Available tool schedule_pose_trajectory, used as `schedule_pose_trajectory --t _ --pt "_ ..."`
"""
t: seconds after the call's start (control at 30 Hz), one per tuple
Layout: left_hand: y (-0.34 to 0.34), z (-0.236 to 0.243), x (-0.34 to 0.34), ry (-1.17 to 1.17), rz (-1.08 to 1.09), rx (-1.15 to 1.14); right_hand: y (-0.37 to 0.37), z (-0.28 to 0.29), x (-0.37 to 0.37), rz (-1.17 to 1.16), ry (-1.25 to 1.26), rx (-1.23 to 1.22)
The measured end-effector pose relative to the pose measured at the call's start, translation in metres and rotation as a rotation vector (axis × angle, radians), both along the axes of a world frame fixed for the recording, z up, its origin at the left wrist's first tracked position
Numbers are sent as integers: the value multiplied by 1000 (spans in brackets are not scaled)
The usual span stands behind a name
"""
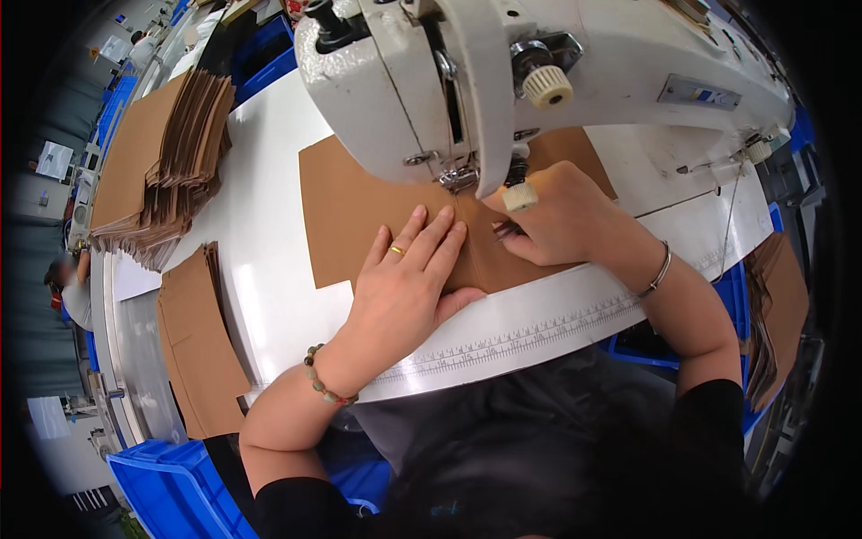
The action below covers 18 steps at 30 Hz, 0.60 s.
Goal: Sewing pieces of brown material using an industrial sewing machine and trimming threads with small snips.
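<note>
A brown flat panel [339, 211], leather-like or fabric, lies on the white sewing machine bed under the machine's presser foot [460, 178]. A line runs down its middle towards me. My left hand [395, 292] rests flat on the panel just left of that line, fingers stretched out and thumb to the side. On the right part of the panel, beside the foot, is my right hand [566, 220] with its fingers curled in. Something small and dark shows at its fingertips, too hidden to name. The white sewing machine head [377, 99] hangs over both hands.
To the left stands a thick stack of brown panels [135, 162], with more brown pieces [202, 350] nearer me. A printed ruler [512, 346] follows the table's front edge. Blue bins [171, 490] stand low at left; brown panels [779, 310] sit at right.
</note>
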<state>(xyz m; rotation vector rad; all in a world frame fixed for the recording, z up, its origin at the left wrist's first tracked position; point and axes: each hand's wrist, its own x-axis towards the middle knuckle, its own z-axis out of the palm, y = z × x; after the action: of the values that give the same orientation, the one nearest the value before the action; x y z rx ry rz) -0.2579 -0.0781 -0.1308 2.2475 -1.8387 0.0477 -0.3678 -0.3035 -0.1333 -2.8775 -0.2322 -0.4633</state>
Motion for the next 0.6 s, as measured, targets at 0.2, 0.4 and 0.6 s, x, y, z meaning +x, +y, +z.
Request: schedule_pose_trajectory --t 0.2,0.4,0.6 --pt "-2 0 -3 -7 3 -3 2 -1 -2 -8 6 45" --pt "-1 -1 -3 -2 9 0 0 0 -3 11 7 -17" --pt "-3 0 -2 -11 13 7 0 -3 1 5 -70 6"
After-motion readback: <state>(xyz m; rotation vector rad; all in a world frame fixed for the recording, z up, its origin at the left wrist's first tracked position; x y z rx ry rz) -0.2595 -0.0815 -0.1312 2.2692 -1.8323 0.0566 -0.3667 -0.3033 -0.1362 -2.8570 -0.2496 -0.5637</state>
